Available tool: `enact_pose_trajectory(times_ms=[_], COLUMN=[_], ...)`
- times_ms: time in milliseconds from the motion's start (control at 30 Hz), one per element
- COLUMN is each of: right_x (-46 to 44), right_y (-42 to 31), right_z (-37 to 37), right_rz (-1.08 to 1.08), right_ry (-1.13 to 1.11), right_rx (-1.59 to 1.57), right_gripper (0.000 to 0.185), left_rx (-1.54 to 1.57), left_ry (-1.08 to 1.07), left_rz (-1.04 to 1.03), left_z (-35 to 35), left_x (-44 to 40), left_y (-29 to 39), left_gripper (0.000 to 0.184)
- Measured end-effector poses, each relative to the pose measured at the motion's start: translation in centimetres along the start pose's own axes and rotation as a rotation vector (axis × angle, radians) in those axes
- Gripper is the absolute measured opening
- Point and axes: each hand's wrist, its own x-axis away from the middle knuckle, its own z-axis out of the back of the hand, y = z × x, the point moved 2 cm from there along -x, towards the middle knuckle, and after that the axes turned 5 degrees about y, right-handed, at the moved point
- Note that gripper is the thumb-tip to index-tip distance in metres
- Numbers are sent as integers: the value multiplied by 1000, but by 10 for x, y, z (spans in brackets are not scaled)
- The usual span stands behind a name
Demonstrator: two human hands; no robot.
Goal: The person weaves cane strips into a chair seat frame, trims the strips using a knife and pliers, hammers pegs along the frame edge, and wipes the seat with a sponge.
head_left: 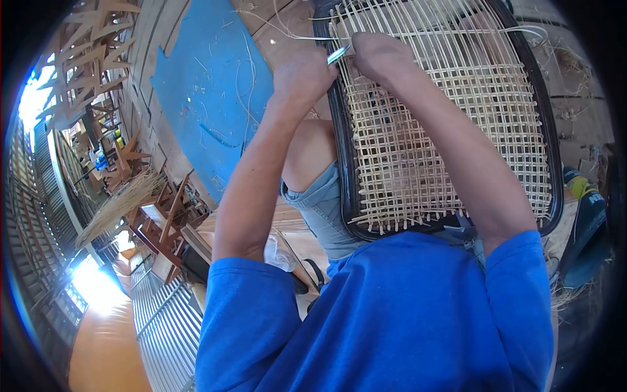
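A dark frame (346, 189) with rounded corners lies across my lap, strung with pale cane weaving (450, 130). The lower part is a tight open grid; toward the top mostly lengthwise strands show, crossed by a few strands. My left hand (304, 78) is closed at the frame's left edge around a slim, shiny whitish tool (337, 54), its kind unclear. The tool points up toward my right hand (379, 55), which is closed over the upper left of the weaving. Its fingertips are hidden. A loose cane strand (307, 38) runs out leftward beside my hands.
A blue sheet (209, 85) with cane scraps lies on the wooden floor at left. Beyond it are a bundle of thin strands (124, 206) and stacked wooden parts (98, 59). A dark and yellow-green object (584, 215) sits at right. A strand loop (532, 31) sticks out past the frame.
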Motion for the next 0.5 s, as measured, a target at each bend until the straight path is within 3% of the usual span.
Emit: enact_pose_trajectory(times_ms=[67, 100, 267, 367, 500], right_x=[13, 13, 19, 14, 21], right_y=[3, 5, 9, 24, 16], right_z=[14, 20, 32, 9, 6], right_rz=[206, 210, 139, 248, 212], right_ry=[79, 64, -38, 136, 118], right_rx=[148, 191, 291, 193, -87], right_gripper=[19, 17, 16, 12, 12], left_rx=[3, 11, -187, -225, -280], left_ry=[28, 65, -75, -17, -21], left_rz=[-3, -6, 359, 473, 584], left_z=[5, 9, 18, 7, -8], left_x=[18, 31, 79, 110, 143], left_y=[-19, -39, -145, -204, -258], left_gripper=[31, 30, 32, 34, 37])
